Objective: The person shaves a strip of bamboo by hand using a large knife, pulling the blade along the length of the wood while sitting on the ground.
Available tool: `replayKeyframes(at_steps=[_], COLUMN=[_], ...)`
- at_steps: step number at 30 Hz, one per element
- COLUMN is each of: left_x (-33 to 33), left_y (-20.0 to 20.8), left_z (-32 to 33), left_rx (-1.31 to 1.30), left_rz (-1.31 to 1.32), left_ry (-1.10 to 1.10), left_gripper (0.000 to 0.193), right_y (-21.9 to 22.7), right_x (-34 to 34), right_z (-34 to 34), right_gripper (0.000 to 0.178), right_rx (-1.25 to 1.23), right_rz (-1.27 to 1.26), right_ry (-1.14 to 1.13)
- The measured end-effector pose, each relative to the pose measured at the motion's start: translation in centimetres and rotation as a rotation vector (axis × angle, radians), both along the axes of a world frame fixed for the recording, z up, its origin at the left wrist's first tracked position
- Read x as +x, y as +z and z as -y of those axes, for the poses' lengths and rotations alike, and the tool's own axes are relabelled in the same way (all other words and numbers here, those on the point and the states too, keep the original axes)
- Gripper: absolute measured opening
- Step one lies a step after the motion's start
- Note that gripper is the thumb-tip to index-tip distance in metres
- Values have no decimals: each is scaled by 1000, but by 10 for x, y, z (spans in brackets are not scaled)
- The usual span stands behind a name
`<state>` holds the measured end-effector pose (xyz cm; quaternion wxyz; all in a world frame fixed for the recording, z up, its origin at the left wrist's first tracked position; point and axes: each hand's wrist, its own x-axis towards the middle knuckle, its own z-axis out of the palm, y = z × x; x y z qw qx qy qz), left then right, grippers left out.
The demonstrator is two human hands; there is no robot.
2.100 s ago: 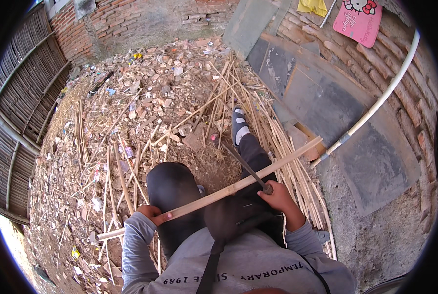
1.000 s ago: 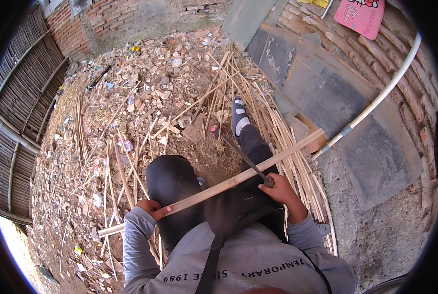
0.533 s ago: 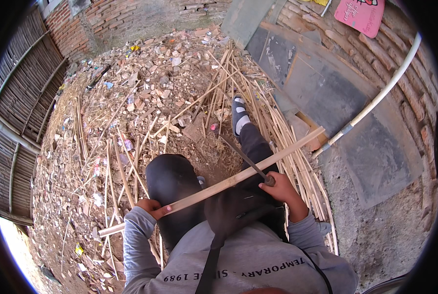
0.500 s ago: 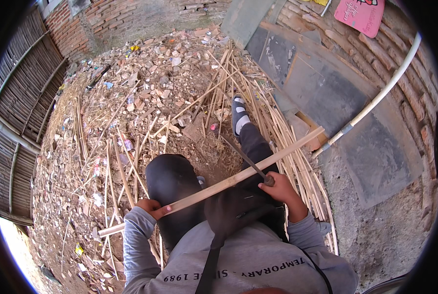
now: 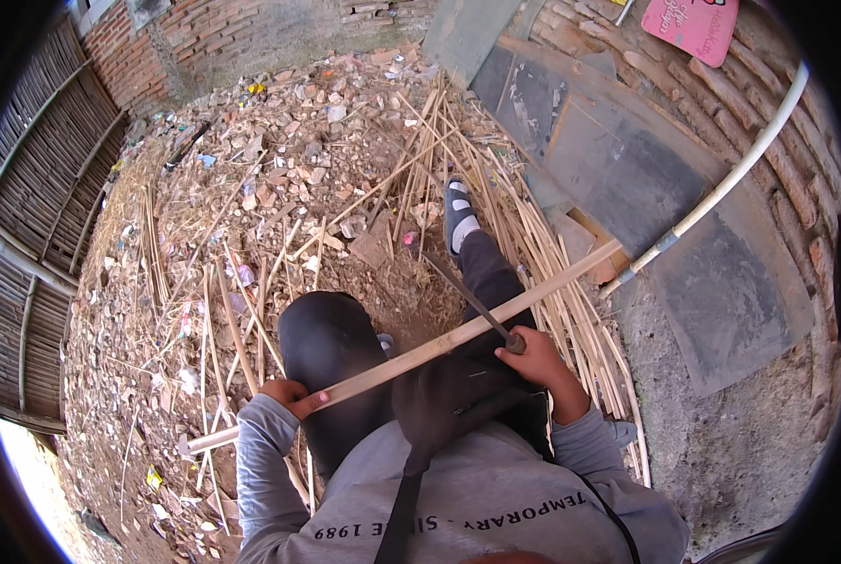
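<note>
A long pale bamboo strip (image 5: pixel 420 354) lies slantwise over my lap, its right end higher and farther away than its left. Near the strip's left end, my left hand (image 5: pixel 291 399) grips it with the thumb on top. My right hand (image 5: pixel 536 355) is closed round the dark handle of a knife (image 5: pixel 477 303). The long narrow blade points away and to the left, crossing the strip by the handle. My knees in dark trousers are under the strip, and one shoe (image 5: pixel 458 214) shows ahead.
Many cut bamboo strips (image 5: pixel 557 273) lie piled to the right of my leg. Rubble and litter (image 5: pixel 317 141) cover the ground. Dark boards (image 5: pixel 618 179) and a white pipe (image 5: pixel 721 193) lean by the brick wall at right. A bamboo fence (image 5: pixel 35 197) stands at left.
The bamboo strip has slid slightly to the left in my hands. Both hands and the knife stay almost where they were.
</note>
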<state>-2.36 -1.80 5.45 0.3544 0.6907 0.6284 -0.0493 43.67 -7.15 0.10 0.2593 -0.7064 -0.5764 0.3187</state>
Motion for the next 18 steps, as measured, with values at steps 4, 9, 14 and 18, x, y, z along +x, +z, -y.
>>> replayKeyframes(at_steps=[4, 9, 14, 18], left_x=[-3, -2, 1, 3], left_y=[-5, -4, 2, 3], left_z=[-2, -2, -2, -1], left_rx=[0, -26, -29, -18], left_rz=[0, 11, -18, -25], left_ry=[-2, 2, -9, -5], left_gripper=[73, 75, 74, 74], right_y=[1, 0, 4, 3], right_x=[-1, 1, -1, -2], right_z=[-1, 0, -1, -1], right_gripper=[34, 34, 35, 35], right_rx=[-10, 9, -19, -16], right_rz=[12, 17, 13, 10], right_ry=[-7, 9, 7, 6])
